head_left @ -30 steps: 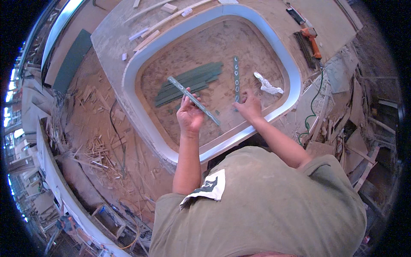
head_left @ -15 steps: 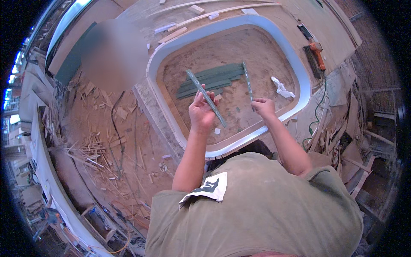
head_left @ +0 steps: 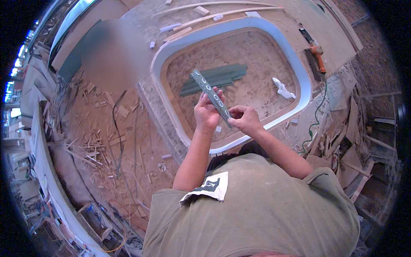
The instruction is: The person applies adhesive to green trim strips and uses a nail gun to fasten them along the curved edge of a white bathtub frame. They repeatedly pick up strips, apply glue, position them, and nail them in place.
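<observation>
Well, green strips (head_left: 226, 74) inside pale frame (head_left: 305, 85)

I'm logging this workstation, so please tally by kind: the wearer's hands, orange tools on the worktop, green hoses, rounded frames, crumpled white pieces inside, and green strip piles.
Hands (left hand, right hand): 2
Orange tool: 1
Green hose: 1
Rounded frame: 1
Crumpled white piece: 1
Green strip pile: 1
Total: 7

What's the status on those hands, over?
Left hand holding ringed green strip. Right hand at its near end. Crumpled white wad off right, clear of both.
</observation>
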